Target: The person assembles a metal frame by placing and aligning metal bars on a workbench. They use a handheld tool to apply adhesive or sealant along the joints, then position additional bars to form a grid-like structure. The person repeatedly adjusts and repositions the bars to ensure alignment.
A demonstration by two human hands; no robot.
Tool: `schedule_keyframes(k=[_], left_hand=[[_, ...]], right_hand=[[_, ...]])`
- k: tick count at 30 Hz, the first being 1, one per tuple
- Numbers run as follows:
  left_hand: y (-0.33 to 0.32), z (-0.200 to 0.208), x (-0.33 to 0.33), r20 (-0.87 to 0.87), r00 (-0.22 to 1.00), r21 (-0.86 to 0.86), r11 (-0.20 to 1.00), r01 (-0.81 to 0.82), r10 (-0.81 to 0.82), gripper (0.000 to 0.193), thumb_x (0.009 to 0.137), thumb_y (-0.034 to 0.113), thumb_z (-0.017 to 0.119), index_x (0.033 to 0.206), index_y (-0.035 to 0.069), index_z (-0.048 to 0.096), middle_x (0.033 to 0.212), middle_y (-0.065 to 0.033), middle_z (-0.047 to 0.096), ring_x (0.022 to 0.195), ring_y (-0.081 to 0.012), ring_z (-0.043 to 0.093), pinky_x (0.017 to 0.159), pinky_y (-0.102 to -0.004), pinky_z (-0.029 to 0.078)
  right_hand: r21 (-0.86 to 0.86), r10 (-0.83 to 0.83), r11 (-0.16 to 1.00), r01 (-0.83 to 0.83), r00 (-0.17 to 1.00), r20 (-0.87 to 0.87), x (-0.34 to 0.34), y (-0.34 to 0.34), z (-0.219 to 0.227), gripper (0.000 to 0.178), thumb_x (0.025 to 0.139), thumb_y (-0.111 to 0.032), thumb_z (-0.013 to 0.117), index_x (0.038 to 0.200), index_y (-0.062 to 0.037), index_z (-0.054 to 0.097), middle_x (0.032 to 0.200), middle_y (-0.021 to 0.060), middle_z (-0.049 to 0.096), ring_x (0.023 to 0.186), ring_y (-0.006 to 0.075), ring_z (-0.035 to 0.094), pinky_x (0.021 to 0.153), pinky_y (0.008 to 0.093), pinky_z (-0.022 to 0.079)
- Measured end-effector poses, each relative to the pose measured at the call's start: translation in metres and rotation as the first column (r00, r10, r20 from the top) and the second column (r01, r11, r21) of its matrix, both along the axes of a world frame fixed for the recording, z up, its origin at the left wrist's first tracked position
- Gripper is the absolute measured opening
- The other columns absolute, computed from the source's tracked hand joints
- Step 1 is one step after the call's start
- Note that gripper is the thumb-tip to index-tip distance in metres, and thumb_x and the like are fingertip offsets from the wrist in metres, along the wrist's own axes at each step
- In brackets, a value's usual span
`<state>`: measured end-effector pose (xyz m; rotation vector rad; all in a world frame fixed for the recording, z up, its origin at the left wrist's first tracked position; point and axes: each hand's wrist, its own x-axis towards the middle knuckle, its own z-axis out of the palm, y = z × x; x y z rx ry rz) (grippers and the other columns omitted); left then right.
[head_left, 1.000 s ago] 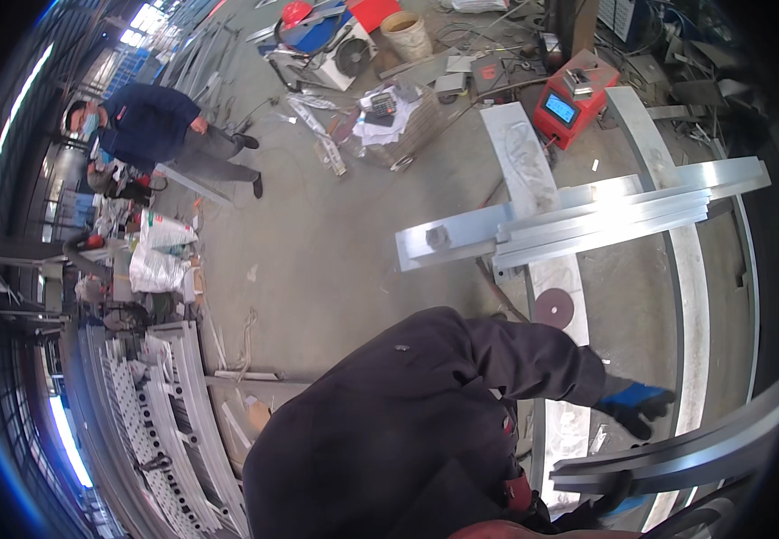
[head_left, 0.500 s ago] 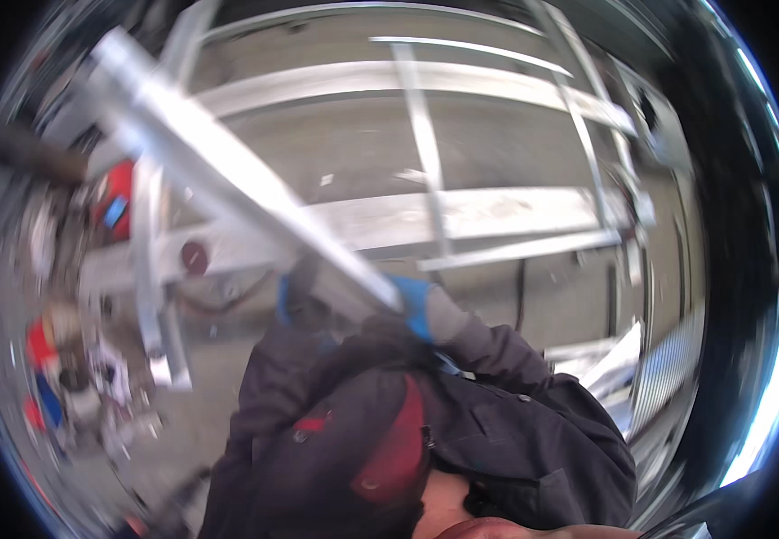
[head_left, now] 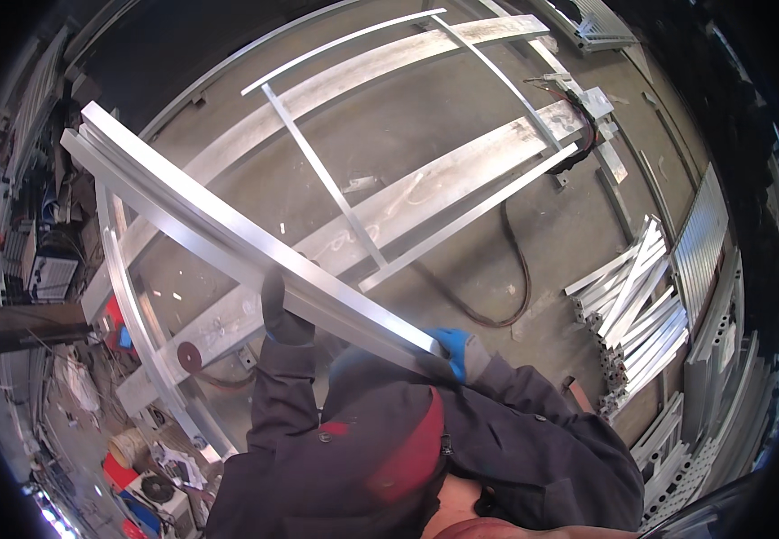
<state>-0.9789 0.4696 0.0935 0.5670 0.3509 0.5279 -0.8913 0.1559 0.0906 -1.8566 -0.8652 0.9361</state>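
Note:
Long silvery metal bars [head_left: 214, 220], at least two side by side, slant in front of my body from the far left down to the near middle. My left hand [head_left: 283, 314], in a dark-palmed glove, is closed around their near side, its thumb up and its other fingers hidden below. My right hand [head_left: 460, 353], in a blue and grey glove, wraps the near end of the bars. Beyond them, a slim metal frame [head_left: 322, 184] lies across two wide pale beams [head_left: 389, 208]. The held bars pass above the beams' left part.
A pile of short metal tubes [head_left: 637, 314] lies at the right, beside a ribbed panel [head_left: 702, 225]. A dark cable [head_left: 526, 278] curves across the floor. A brown disc [head_left: 189, 357] rests on the near beam. Tools and boxes [head_left: 151, 490] clutter the lower left.
My view has turned, so the frame and beams now slant up to the right. The bars remain in both hands, and my right hand appears farther right and lower.

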Motion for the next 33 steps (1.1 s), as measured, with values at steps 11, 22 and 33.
schedule_keyframes(k=[11,22,33], left_hand=[[0.090,-0.038,0.149,-0.016,0.995,0.475,0.876,-0.078,0.097,0.059,0.099,0.029,0.059,0.148,-0.002,0.045,0.129,-0.0205,0.065,0.116,-0.0319,0.065,0.103,-0.0481,0.051],[0.050,0.004,0.286,-0.092,0.972,0.602,0.789,-0.119,0.216,0.055,0.097,0.037,0.061,0.133,-0.004,0.059,0.122,-0.0190,0.068,0.110,-0.0312,0.067,0.098,-0.0441,0.054],[-0.068,-0.038,0.420,-0.551,0.781,0.705,0.665,0.246,0.295,0.059,0.090,0.035,0.075,0.130,-0.007,0.060,0.116,-0.0193,0.068,0.107,-0.0304,0.067,0.096,-0.0430,0.054]], right_hand=[[0.022,-0.313,0.943,0.333,0.858,0.408,0.113,-0.017,0.040,0.049,0.094,-0.045,0.066,0.132,-0.0137,0.065,0.113,0.0180,0.070,0.101,0.0398,0.069,0.086,0.0483,0.055],[-0.286,-0.623,0.746,0.602,0.782,0.020,0.245,-0.131,-0.005,0.060,0.091,-0.056,0.065,0.134,-0.0132,0.065,0.111,0.0156,0.074,0.102,0.0353,0.071,0.090,0.0447,0.054],[-0.319,-0.621,0.769,0.554,0.765,-0.171,0.496,-0.220,-0.036,0.050,0.091,-0.045,0.065,0.130,-0.0146,0.064,0.102,0.0149,0.074,0.093,0.0321,0.072,0.083,0.0462,0.055]])
